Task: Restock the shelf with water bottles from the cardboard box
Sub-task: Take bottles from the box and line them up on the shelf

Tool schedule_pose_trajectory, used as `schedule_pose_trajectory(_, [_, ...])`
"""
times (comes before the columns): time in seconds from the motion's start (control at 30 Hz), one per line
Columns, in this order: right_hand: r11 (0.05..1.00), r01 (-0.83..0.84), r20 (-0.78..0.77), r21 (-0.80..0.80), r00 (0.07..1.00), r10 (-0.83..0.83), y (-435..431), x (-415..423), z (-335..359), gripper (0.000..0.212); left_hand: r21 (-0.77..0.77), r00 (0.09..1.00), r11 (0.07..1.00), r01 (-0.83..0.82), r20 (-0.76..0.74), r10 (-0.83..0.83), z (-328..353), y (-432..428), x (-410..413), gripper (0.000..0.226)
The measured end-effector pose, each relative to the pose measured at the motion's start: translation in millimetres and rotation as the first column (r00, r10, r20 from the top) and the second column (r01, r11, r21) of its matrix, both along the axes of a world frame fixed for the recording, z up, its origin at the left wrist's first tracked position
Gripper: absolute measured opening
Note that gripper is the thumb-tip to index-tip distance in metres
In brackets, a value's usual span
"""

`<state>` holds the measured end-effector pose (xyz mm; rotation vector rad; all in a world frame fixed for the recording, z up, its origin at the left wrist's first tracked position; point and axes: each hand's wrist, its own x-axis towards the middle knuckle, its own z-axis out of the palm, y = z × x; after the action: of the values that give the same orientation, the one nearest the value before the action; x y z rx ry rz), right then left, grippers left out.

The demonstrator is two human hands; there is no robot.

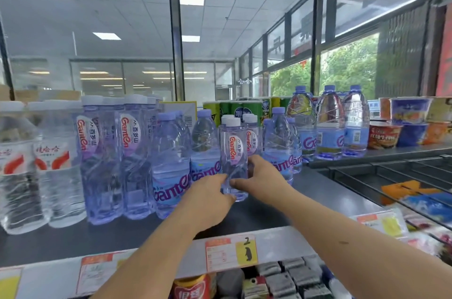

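Observation:
A small clear water bottle [234, 151] with a white cap and a red-lettered label stands upright on the dark top shelf [325, 191]. Both my hands grip its lower half: my left hand [210, 197] from the left, my right hand [263, 177] from the right. Behind it stand more small bottles [252, 137] of the same kind. Round bottles with lilac caps [171, 164] stand to its left, tall square bottles [102, 159] further left. The cardboard box is out of view.
Red-labelled water bottles [39, 164] fill the far left. Large water bottles [330, 125], green cans [244, 107] and instant noodle cups [408, 122] stand at the back right. Price tags [231, 252] line the shelf's front edge. A wire rack [391, 176] with snack packets lies right.

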<state>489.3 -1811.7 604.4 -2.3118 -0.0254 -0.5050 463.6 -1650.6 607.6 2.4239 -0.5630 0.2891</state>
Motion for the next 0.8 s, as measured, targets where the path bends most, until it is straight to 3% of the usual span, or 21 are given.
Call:
schedule_pose_trajectory(0.27, [1.000, -0.011, 0.010, -0.028, 1.000, 0.012, 0.9, -17.3, 1.3, 0.055, 0.013, 0.999, 0.999, -0.034, 0.001, 0.034, 4.6, -5.1, -15.3, 0.038])
schedule_pose_trajectory(0.47, [0.996, -0.055, 0.047, -0.075, 0.997, 0.058, -8.2, -71.4, 1.5, 0.063, 0.036, 0.999, 0.999, -0.042, 0.019, 0.041, 7.3, -14.0, -55.2, 0.053])
schedule_pose_trajectory(0.8, [0.991, -0.133, 0.106, -0.014, 0.985, 0.134, -20.6, -196.2, -41.7, 0.041, 0.010, 0.993, 0.997, -0.076, 0.095, 0.075, -43.5, -20.2, -153.9, 0.043])
